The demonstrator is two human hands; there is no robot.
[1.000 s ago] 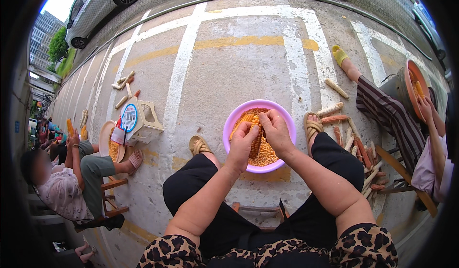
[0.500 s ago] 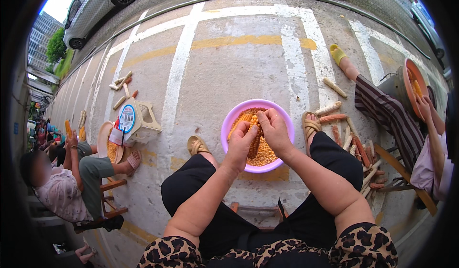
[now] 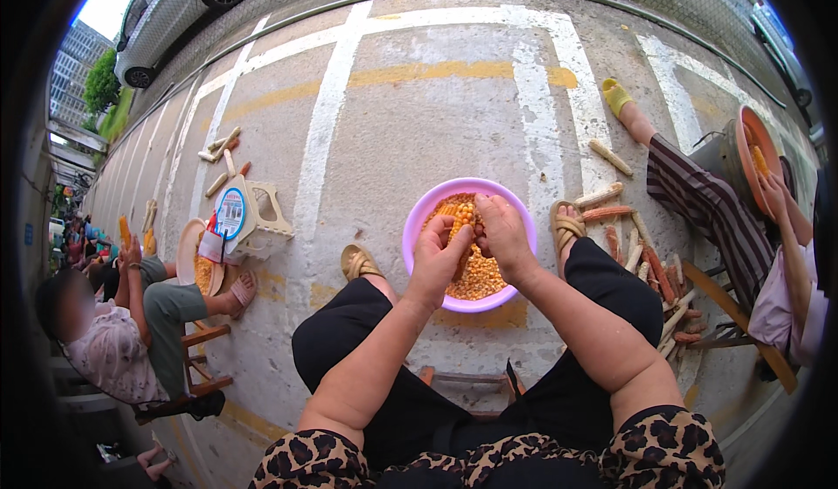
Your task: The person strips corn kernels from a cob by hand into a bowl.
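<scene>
Over a pink-purple basin (image 3: pixel 408 243) on the ground between my feet, both of my hands work close together. My left hand (image 3: pixel 434 258) is closed around an ear of corn (image 3: pixel 463 218), partly stripped, with yellow kernels showing at its upper end. My right hand (image 3: pixel 508 237) presses its curled fingers and thumb against the same ear from the right; the fingertips are partly hidden. Loose corn kernels (image 3: pixel 480 281) cover the basin's bottom. More yellow corn lies in the basin beyond my left hand, partly covered by the fingers.
Stripped cobs (image 3: pixel 668 288) lie heaped by my right foot. A beige plastic stool (image 3: pixel 266 214) stands left, near a few cobs (image 3: pixel 223 153). Seated people flank me: one in grey trousers (image 3: pixel 170 319) at left, one in striped trousers (image 3: pixel 703 201) with an orange basin (image 3: pixel 745 140) at right.
The ear has turned more upright between my hands, and its lower end now hides behind my left fingers. My right fingers have curled further down against it.
</scene>
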